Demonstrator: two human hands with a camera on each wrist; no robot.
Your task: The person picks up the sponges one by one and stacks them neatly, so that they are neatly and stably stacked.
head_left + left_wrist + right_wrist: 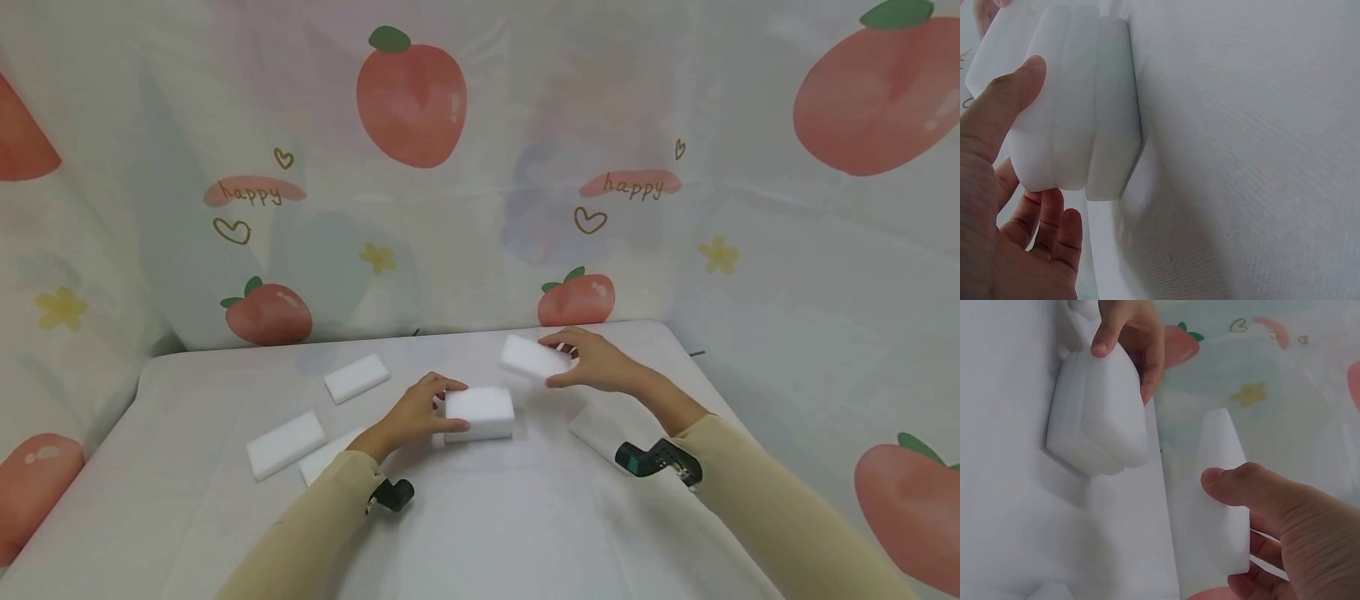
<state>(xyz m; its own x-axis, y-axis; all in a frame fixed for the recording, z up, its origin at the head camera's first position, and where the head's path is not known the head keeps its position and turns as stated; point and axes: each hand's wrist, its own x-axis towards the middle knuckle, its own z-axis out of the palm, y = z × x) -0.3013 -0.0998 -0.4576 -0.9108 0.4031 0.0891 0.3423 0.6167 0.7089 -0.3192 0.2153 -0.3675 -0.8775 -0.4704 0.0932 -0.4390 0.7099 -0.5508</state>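
A stack of white sponge blocks (pixel 480 412) stands on the table in front of me, its layers showing one above another in the left wrist view. My left hand (pixel 420 414) grips the stack at its left end, with the thumb (pixel 1025 81) on the near side and the fingers round the far side. Behind the stack and to its right, my right hand (pixel 596 360) holds a single white sponge block (pixel 531 357) by its right end. That block is raised above the table, pinched between thumb (pixel 1229 484) and fingers.
Loose white blocks lie at the left: one at the back (pixel 357 378), one nearer (pixel 287 445), and one partly under the left forearm (pixel 322 458). Another block (pixel 596 433) lies under the right wrist. A fruit-printed cloth (pixel 480 217) hangs behind the white-covered table (pixel 510 533).
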